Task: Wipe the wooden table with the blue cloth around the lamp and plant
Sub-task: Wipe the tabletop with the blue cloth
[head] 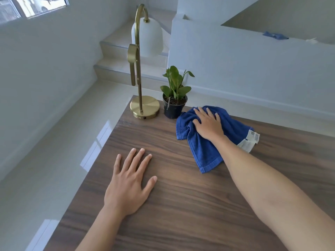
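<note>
A dark wooden table (181,205) fills the lower view. At its far left corner stands a brass lamp (145,107) with a white shade. Right beside it is a small green plant in a black pot (174,107). A crumpled blue cloth (204,153) with a white label lies just right of the pot, close to it. My right hand (208,124) presses flat on the cloth's upper part, fingers spread toward the pot. My left hand (130,180) rests flat on the bare wood nearer to me, fingers straight, holding nothing.
The table's left edge drops to a glossy pale floor (45,169). Steps (116,55) rise behind the lamp. A low white wall (253,66) runs behind the table, with another blue cloth (274,35) lying on top of it.
</note>
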The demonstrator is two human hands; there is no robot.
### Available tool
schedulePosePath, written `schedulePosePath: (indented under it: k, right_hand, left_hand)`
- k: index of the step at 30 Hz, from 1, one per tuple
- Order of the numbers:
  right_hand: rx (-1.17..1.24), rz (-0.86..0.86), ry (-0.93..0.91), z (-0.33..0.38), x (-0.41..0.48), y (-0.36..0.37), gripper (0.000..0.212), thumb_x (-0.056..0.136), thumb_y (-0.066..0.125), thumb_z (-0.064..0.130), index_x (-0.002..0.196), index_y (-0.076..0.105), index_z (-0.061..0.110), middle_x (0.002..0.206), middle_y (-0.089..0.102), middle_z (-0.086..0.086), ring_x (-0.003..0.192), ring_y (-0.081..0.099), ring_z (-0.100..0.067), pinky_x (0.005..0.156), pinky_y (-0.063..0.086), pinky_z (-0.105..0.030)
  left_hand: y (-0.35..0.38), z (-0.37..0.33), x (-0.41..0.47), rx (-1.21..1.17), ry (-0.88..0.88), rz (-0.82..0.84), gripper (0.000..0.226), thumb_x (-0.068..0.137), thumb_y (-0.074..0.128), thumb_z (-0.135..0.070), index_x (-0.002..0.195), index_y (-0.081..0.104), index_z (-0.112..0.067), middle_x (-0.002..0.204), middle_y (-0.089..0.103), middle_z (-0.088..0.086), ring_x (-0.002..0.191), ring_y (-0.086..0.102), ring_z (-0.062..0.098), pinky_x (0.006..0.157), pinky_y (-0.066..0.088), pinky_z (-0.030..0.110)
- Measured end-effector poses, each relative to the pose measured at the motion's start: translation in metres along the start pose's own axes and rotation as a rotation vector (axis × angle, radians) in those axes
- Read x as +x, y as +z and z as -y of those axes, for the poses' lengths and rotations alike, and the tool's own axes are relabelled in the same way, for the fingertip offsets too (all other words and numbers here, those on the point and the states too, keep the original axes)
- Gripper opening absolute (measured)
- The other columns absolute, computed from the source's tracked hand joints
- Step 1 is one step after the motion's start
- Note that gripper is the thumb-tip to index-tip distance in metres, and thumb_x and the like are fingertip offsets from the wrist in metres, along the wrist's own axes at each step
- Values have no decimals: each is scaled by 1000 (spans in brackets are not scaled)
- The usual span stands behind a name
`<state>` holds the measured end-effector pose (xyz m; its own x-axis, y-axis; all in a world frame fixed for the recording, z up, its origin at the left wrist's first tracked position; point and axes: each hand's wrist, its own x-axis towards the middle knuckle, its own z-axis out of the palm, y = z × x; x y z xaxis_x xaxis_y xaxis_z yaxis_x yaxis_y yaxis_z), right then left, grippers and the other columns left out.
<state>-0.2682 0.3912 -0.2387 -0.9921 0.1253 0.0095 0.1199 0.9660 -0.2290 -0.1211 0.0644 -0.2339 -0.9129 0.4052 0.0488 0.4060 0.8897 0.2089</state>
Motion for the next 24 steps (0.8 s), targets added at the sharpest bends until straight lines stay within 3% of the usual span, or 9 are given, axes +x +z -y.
schedulePosePath:
  k: [2,4,7,9,12,15,20,24]
  right_hand:
    - [104,-93,-65,-9,-2,-5,41,94,47,29,133,52,21,144,48,0,136,39,-28,112,29,-47]
    - [110,-147,-13,-13,0,-7,35,92,51,29,124,56,16,133,53,-5,125,46,-30,104,37,-44]
    - [2,-64,51,-2,10,2,50,99,33,36,148,34,24,157,31,0,145,24,-24,117,19,-44]
    - [36,-22,11,1,6,1,51,100,32,33,150,31,25,160,25,3,148,18,-22,120,10,-46]
    - [211,-83,-37,-11,-25,-5,43,95,47,23,138,49,20,147,48,-2,137,40,-26,116,26,-46]
    - [254,-121,-39,-9,-71,-4,42,92,51,22,134,54,17,139,56,-3,131,47,-24,110,35,-43]
    - [88,-69,-72,31,-147,5,47,96,45,35,142,44,22,153,39,7,146,26,-16,120,17,-44]
    - [-26,47,-248,95,-165,11,67,88,20,53,149,35,28,160,22,14,150,10,-11,121,6,-41]
  left_hand:
    - [0,1,0,0,-2,-1,68,94,18,-66,153,20,-33,162,12,-9,150,-5,12,120,4,49]
    - [1,1,0,3,-4,3,68,94,18,-66,153,21,-33,162,14,-9,150,-4,12,120,4,49]
    - [1,0,-1,3,-7,-9,68,93,17,-66,153,20,-33,162,12,-10,150,-5,11,120,3,49]
    - [2,0,0,7,-3,-11,68,93,17,-66,153,19,-34,162,11,-10,149,-7,10,121,1,48]
    - [0,-2,-1,-5,-2,-23,69,93,17,-66,153,18,-34,162,8,-10,149,-9,10,121,-2,47]
    - [-2,-3,-2,-58,3,-34,70,92,20,-66,153,23,-31,162,12,-8,149,-6,11,121,-2,46]
    - [-11,11,-16,-158,-35,-81,64,90,33,-59,142,42,-24,155,33,-2,148,15,14,122,6,39]
    - [-17,47,-41,-90,-36,-114,62,92,33,-58,140,46,-22,153,38,-1,146,24,17,120,11,38]
